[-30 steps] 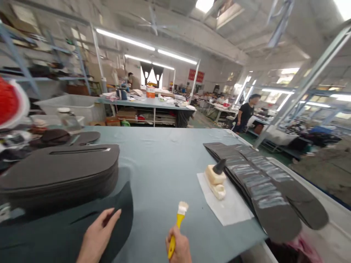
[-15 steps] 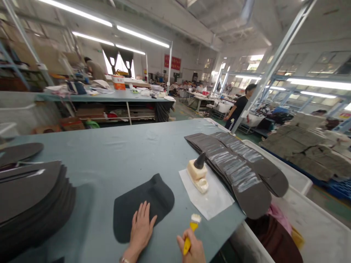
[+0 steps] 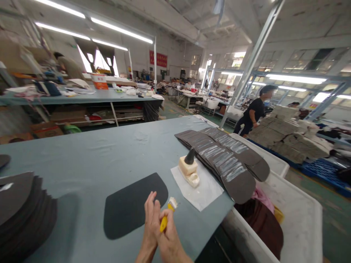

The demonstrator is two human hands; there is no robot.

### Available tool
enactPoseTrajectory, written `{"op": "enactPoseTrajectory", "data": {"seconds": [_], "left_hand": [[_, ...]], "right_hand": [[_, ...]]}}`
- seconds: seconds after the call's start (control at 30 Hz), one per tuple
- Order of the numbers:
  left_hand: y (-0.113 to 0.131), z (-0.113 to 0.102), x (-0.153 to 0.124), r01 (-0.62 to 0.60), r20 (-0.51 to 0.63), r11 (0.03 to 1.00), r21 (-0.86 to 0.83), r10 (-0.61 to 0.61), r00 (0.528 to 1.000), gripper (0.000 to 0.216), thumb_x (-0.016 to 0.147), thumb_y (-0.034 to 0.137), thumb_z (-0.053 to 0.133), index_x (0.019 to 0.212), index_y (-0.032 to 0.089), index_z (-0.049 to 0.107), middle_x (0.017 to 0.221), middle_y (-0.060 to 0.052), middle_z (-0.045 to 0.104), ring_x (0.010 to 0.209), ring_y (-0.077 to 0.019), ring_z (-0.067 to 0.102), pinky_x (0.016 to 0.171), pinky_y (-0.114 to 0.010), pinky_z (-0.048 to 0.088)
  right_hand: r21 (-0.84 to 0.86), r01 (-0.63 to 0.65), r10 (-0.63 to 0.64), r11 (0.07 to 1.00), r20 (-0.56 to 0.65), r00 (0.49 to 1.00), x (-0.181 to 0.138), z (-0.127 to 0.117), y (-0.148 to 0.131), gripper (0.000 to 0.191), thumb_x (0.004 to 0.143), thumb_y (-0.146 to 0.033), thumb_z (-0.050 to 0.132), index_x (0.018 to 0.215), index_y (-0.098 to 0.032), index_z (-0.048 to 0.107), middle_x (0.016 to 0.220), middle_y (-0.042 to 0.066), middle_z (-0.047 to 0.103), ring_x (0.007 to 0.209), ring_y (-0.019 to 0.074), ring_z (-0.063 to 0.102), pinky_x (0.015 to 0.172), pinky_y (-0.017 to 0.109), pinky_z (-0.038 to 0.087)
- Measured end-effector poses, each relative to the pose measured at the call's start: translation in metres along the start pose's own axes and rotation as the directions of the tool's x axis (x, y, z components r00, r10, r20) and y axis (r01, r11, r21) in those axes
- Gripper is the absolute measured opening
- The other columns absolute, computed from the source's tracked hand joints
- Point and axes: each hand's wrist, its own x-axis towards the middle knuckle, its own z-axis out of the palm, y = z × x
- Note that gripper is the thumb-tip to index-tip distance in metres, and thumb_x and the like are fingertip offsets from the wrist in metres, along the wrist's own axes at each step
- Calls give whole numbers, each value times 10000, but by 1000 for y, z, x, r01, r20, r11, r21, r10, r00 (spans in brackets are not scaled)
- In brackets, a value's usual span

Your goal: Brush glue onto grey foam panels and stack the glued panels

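Note:
A flat dark foam piece (image 3: 131, 206) lies alone on the grey-green table (image 3: 109, 153) in front of me. My left hand (image 3: 150, 223) stands edge-on at the piece's right end, fingers stretched out and together. My right hand (image 3: 171, 241) presses against it, closed round the yellow handle of a small brush (image 3: 168, 213) with pale bristles pointing up. A cream glue bottle (image 3: 188, 168) with a black cone cap lies on white paper (image 3: 199, 188) just beyond the brush. Overlapping dark pieces with shiny glue strips (image 3: 222, 162) fan out along the table's right edge.
A tall stack of dark foam pieces (image 3: 22, 212) sits at the left edge. A white bin (image 3: 296, 219) holding dark and pink cloth stands right of the table. A person in black (image 3: 253, 113) works beyond it. Another cluttered table (image 3: 82, 96) stands behind.
My view has swung right. My left hand slid a single dark piece off the stack into the table's middle, then lifted from lying flat on it to meet my right hand by the brush.

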Motion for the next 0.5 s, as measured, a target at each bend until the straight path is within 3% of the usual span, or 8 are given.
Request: {"op": "enactPoseTrajectory", "data": {"seconds": [0.07,0.17,0.3,0.5], "left_hand": [[11,-6,-2,20,-26,1000,7,-20,999,553,886,505,239,1317,184,370,1391,-117,364,1325,-230,310,1117,-410,247],[11,-23,5,178,-75,983,36,-175,982,572,875,534,222,1297,195,407,1319,-112,447,1249,-249,420,1054,-417,351],[2,-31,6,326,-20,945,16,-325,945,535,886,484,208,1253,189,462,1168,-112,572,1101,-228,556,902,-351,476],[6,-12,-30,237,-25,971,8,-237,971,495,873,459,267,1255,205,450,1256,-99,501,1147,-217,510,940,-345,447]], "right_hand": [[39,34,-33,999,-9,999,-8,13,-10,273,884,-475,411,941,-209,405,846,-1,447,743,107,453,708,225,420],[79,71,-68,994,-43,997,-25,30,-10,299,875,-510,404,911,-213,388,791,-21,409,670,93,395,656,213,393],[103,103,-88,989,-136,987,-51,44,2,312,858,-527,418,870,-222,355,763,-31,424,620,83,364,627,212,381],[-43,51,-61,998,-281,958,-83,36,-5,215,876,-428,428,902,-218,395,760,-28,442,639,85,414,635,205,395]]}}
